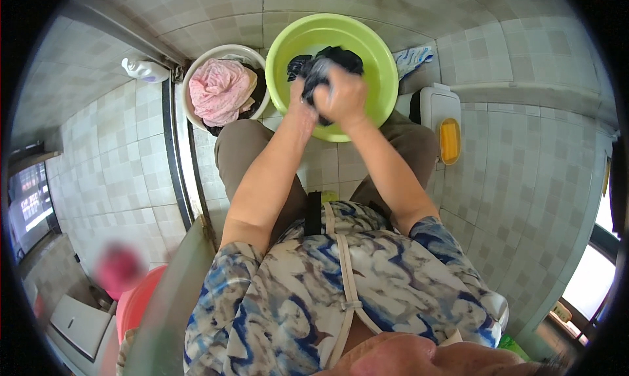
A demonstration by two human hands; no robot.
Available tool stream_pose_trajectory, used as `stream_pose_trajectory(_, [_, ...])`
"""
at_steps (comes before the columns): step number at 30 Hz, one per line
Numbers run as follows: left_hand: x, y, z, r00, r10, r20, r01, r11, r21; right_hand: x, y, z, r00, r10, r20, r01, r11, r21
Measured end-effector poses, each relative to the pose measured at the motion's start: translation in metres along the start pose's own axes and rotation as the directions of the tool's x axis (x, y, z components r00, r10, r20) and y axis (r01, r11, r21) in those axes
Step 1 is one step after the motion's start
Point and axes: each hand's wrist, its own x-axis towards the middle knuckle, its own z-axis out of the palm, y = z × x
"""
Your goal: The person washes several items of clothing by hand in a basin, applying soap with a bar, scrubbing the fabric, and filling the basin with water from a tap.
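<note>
A wet black cloth (346, 59), partly covered in whitish suds, is bunched up over a lime-green plastic basin (385, 81). My right hand (344, 93), a little blurred, grips the near part of the cloth. Closed on the left side of the same cloth is my left hand (299, 98), its fingers partly hidden by the fabric. More of the black cloth lies in the basin beyond my hands. To the left, a whitish round basin (188, 103) holds a crumpled pink patterned cloth (218, 91) and dark fabric.
A white plastic bottle (145, 71) stands at the left, past a metal door track (184, 155). At right are a blue and white plastic packet (413, 60) and a white lidded container (442, 103) beside a yellow bar (449, 141) in an oval holder. Tiled walls enclose the area.
</note>
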Motion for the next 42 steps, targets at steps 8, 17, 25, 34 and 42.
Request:
stream_pose_trajectory(8, [-0.010, -0.001, 0.041, 0.974, 0.047, -0.220, 0.001, 0.978, 0.210, -0.002, 0.040, 0.006, 0.949, 0.317, 0.008, -0.317, 0.949, 0.002])
stream_pose_trajectory(17, [-0.022, 0.005, 0.014, 0.986, -0.104, 0.128, 0.111, 0.993, -0.046, -0.025, -0.051, -0.014, 0.992, 0.088, 0.095, -0.100, 0.987, 0.127])
stream_pose_trajectory(25, [-0.026, -0.002, 0.051, 0.981, 0.049, -0.186, 0.012, 0.949, 0.314, 0.008, 0.086, 0.012, 0.830, 0.549, 0.103, -0.556, 0.829, 0.061])
stream_pose_trajectory(34, [-0.008, 0.013, 0.021, 0.982, 0.114, -0.151, -0.004, 0.810, 0.586, -0.006, 0.059, -0.015, 0.476, 0.678, 0.561, -0.699, -0.096, 0.709])
stream_pose_trajectory(42, [-0.015, -0.003, 0.024, 0.977, -0.210, 0.029, 0.211, 0.977, -0.028, 0.000, 0.015, -0.030, 0.579, 0.522, 0.627, -0.685, -0.106, 0.721])
